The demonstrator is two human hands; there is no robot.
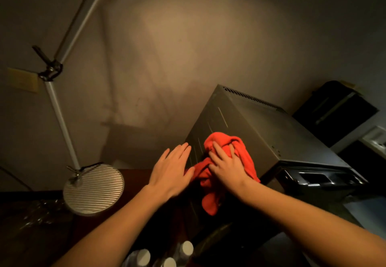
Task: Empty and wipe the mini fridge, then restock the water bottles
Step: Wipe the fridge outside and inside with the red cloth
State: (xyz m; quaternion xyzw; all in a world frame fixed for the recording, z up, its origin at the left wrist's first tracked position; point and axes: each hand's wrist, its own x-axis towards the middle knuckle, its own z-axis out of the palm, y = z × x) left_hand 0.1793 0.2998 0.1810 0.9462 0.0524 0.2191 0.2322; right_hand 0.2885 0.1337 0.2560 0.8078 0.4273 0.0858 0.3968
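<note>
The dark grey mini fridge (265, 128) stands right of centre, seen from above. A bunched red cloth (211, 199) lies over its near left top corner and hangs down the side. My right hand (226, 165) presses flat on the cloth with fingers spread over it. My left hand (172, 169) rests open against the fridge's left side, its thumb touching the cloth's edge. Three white-capped water bottles (144, 256) stand at the bottom edge of the view, below my arms. The fridge's dark front (317, 178) faces lower right.
A lamp with a round ribbed metal base (94, 189) and a white jointed arm (60, 116) stands at the left on a dark wooden surface (41, 235). A beige wall (177, 36) is behind. A black box-like object (336, 110) sits at the far right.
</note>
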